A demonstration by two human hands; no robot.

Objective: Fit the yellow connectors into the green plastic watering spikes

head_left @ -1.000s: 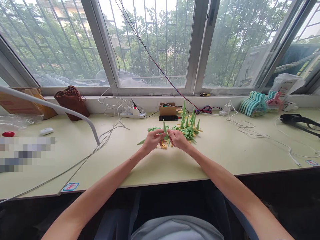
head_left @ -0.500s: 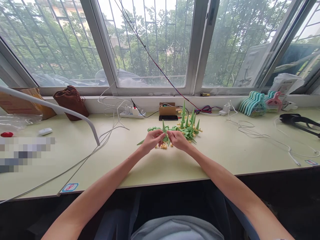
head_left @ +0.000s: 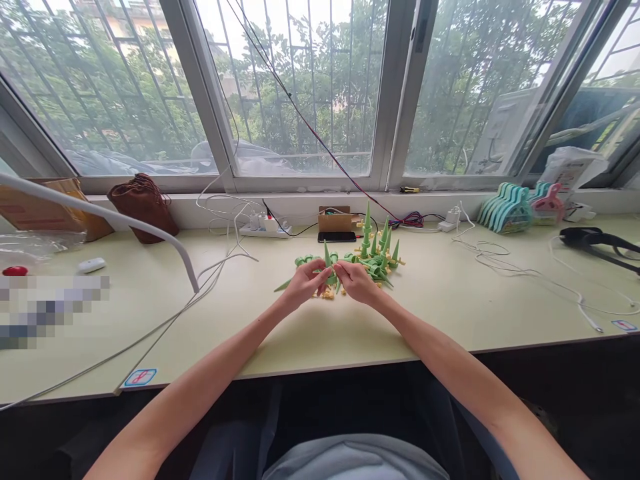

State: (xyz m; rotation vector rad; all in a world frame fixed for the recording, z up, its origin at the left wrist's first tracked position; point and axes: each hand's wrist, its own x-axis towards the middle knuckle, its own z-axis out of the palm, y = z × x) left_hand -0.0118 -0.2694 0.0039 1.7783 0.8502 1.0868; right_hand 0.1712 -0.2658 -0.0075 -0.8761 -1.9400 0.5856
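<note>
My left hand (head_left: 305, 284) is closed around a green plastic plant watering spike (head_left: 327, 252), its pointed tip upward. My right hand (head_left: 359, 281) meets it from the right with fingers pinched together at the spike's side; whatever small part is in that pinch is hidden. Beneath and between the hands lie small yellow valve pieces (head_left: 328, 293). Just behind my right hand is a pile of green spikes (head_left: 379, 268). Several finished-looking spikes with yellow crosspieces (head_left: 367, 230) stand upright there. Green ring-shaped caps (head_left: 305, 259) show beyond my left hand.
A black phone (head_left: 337, 237) lies before a small cardboard box (head_left: 335, 219). A power strip (head_left: 266, 229) and white cables (head_left: 220, 263) are left of it. Teal hangers (head_left: 506, 208), loose cable and black straps (head_left: 595, 239) occupy the right. A white curved lamp arm (head_left: 125, 217) crosses the left.
Both hands stay in nearly the same place, with the spike still upright between them. The fingers shift only slightly at the spike.
</note>
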